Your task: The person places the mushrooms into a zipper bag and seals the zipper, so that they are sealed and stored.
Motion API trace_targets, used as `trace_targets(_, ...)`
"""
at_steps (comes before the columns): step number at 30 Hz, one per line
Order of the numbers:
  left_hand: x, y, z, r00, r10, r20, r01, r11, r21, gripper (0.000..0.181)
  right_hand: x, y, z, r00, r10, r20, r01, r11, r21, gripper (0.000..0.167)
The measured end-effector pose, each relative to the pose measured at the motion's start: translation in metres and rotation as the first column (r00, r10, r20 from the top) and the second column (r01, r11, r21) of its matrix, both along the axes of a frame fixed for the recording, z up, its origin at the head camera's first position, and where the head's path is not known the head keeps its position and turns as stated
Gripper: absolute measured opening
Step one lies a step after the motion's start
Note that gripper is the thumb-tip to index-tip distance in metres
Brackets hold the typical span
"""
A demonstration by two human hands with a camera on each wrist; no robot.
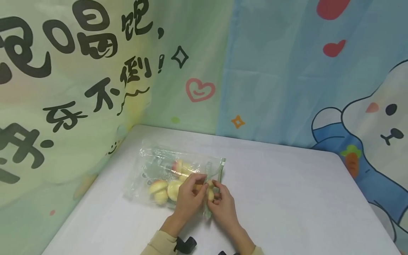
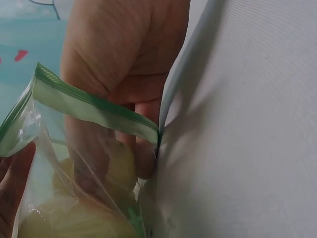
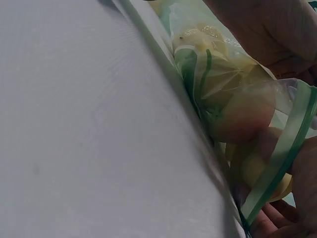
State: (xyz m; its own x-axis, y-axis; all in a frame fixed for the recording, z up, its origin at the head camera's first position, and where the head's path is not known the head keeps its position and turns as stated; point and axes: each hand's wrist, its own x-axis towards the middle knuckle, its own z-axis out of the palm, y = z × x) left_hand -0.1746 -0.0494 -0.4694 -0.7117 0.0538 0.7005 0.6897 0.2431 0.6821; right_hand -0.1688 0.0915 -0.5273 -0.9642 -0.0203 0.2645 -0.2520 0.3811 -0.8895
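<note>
A clear zip bag (image 1: pixel 140 177) with a green zip edge (image 3: pixel 285 158) lies on the table, with several yellow, partly red mushroom-shaped pieces (image 1: pixel 158 191) inside. At the bag's mouth my left hand (image 1: pixel 188 198) pinches the plastic near the zip edge. From the other side my right hand (image 1: pixel 224 207) holds a small yellow mushroom-shaped piece (image 1: pixel 210 193) with fingers and thumb at the opening. In the left wrist view, the right hand (image 2: pixel 114 54) reaches through the mouth beneath the green strip (image 2: pixel 94 101). Some fingertips are hidden behind the plastic and the pieces.
A white-covered table (image 1: pixel 287 198) carries the bag left of centre. Behind and to the left hangs a printed cloth (image 1: pixel 264 81) with hearts, lettering and a cartoon animal. A black wrist-worn device (image 1: pixel 186 245) sits at the left wrist.
</note>
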Motion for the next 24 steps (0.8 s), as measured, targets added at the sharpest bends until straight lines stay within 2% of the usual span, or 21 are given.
trace_targets(3, 0.002, 0.0, 0.002, 1.0, -0.008, -0.022, 0.007, 1.0, -0.006, 0.029, -0.001, -0.002, -0.001, 1.0, 0.028, 0.007, -0.028, 0.999, -0.024, 0.065)
trace_targets(8, -0.006, 0.0, -0.015, 0.999, 0.022, -0.05, -0.024, 0.999, -0.039, 0.028, 0.0, -0.003, -0.001, 0.995, 0.104, 0.011, -0.103, 0.994, -0.043, 0.073)
trace_targets(10, -0.01, -0.001, -0.021, 0.999, 0.032, -0.042, -0.034, 0.998, -0.049, 0.028, 0.0, -0.003, 0.0, 0.993, 0.12, 0.011, -0.12, 0.992, -0.034, 0.074)
trace_targets(14, -0.013, -0.004, -0.025, 0.998, 0.055, -0.035, -0.057, 0.997, -0.057, 0.026, 0.0, -0.005, 0.001, 0.993, 0.115, 0.002, -0.115, 0.993, -0.031, 0.07)
trace_targets(16, -0.012, -0.004, -0.025, 0.996, 0.076, -0.035, -0.079, 0.995, -0.062, 0.025, 0.001, -0.003, 0.001, 0.996, 0.085, -0.017, -0.086, 0.995, -0.041, 0.063)
trace_targets(20, -0.01, -0.004, -0.023, 0.993, 0.104, -0.054, -0.107, 0.992, -0.066, 0.026, 0.0, 0.006, -0.001, 0.997, -0.027, -0.066, 0.022, 0.997, -0.073, 0.043)
trace_targets(24, -0.012, -0.003, -0.02, 0.99, 0.114, -0.076, -0.119, 0.991, -0.059, 0.029, -0.01, 0.02, 0.002, 0.986, -0.163, -0.038, 0.157, 0.98, -0.124, 0.029)
